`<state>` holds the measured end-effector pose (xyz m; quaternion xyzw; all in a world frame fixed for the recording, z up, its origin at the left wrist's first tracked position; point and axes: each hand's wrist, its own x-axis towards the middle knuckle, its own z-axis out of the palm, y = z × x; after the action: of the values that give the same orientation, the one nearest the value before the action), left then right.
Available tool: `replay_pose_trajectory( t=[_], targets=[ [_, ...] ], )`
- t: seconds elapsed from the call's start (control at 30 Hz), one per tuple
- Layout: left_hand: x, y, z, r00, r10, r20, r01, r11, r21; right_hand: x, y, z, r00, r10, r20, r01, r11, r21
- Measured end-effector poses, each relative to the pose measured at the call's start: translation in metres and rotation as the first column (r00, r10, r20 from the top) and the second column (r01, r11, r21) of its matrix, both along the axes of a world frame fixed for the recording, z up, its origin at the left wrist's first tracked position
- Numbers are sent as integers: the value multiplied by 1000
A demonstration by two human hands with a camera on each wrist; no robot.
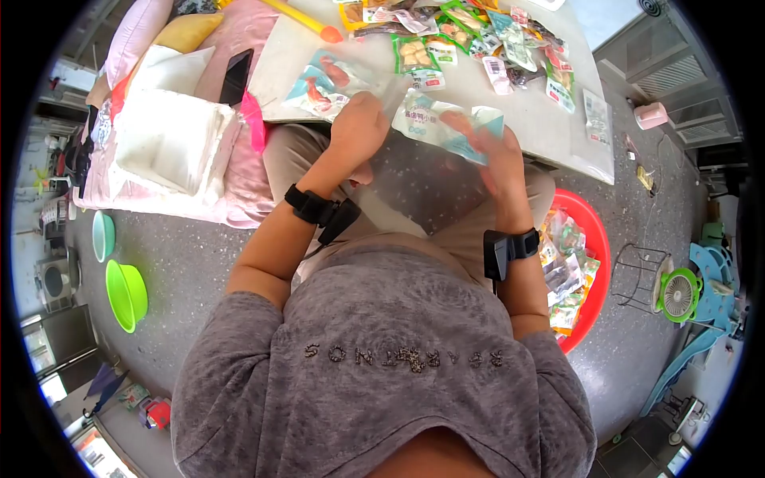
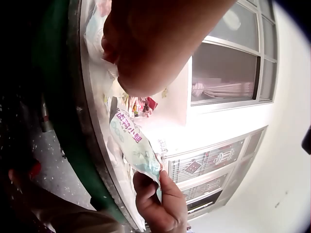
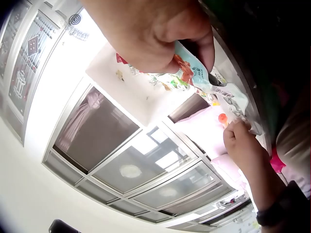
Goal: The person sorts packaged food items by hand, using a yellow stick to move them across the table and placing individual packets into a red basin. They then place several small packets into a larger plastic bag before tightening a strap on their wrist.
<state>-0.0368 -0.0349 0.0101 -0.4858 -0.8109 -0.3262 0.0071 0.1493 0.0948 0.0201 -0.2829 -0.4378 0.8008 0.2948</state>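
My right hand (image 1: 504, 163) pinches a pale blue and white printed food pouch (image 1: 438, 123) at its right end, just past the table's front edge. In the left wrist view that pouch (image 2: 132, 137) hangs slanted, purple lettering facing up, with the right thumb (image 2: 171, 191) against its edge. Over the same table edge, my left hand (image 1: 358, 129) has curled fingers on the near edge of a second blue and white pouch (image 1: 319, 80), which lies on the table and shows reddish food pictures. The left fingertips are mostly hidden in the head view.
Several colourful food packets (image 1: 454, 32) are heaped across the pale table (image 1: 358, 60). One clear packet (image 1: 596, 115) lies at its right corner. A red basin (image 1: 598, 263) filled with packets stands right of my legs. Left are a phone (image 1: 236, 77) and white cloths (image 1: 171, 147) on pink bedding.
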Motion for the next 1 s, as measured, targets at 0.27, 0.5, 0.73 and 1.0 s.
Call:
replay_pose_trajectory(
  t=[0.27,0.5,0.73,1.0],
  targets=[
    [10,-3,11,997,-81,20,79,994,71,0,8,4,994,109,-6,-110,991,-77],
    [20,-3,19,983,-88,-161,87,996,-12,-4,12,-18,979,134,-151,-160,972,-174],
    [19,-4,23,928,-95,-360,107,994,12,-25,-1,-25,958,84,-273,-161,948,-274],
    [24,-7,23,930,-129,-343,135,991,-7,-22,-6,-4,991,129,-29,-132,980,-149]
  ],
)
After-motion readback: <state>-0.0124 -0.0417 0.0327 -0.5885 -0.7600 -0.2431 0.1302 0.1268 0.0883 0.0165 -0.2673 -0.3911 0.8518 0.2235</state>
